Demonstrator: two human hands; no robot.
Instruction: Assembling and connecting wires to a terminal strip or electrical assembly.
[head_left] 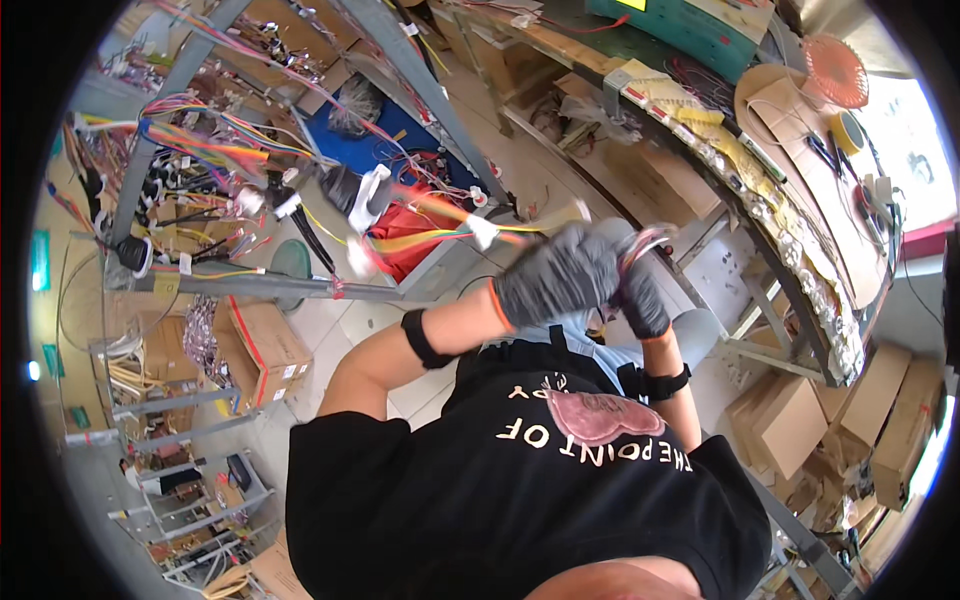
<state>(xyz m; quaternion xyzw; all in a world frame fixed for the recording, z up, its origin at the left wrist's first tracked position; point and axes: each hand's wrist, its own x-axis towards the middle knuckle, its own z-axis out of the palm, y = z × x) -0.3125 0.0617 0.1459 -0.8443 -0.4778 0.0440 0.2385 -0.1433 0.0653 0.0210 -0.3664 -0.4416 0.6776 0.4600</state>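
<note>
My left hand (556, 278), in a grey-black glove with an orange cuff, is closed in front of my body. Beside it, my right hand (643, 302), gloved alike, has its fingers curled. A looped bundle of thin wires (650, 240) arches over the two hands and seems gripped by both; its ends are hidden. Left of my left hand, a blurred wire harness (425, 238) with yellow, orange and green strands and a white connector (482, 232) stretches toward the rack. Whether this harness joins the gripped bundle cannot be told.
On the left, a metal rack (130, 185) carries many hanging wire harnesses. A red bag (408, 255) and blue bin lining (345, 145) lie within its frame. A workbench (690, 150) with a strip of connectors curves along the right. Cardboard boxes (265, 350) stand at lower left, more (790, 425) at right.
</note>
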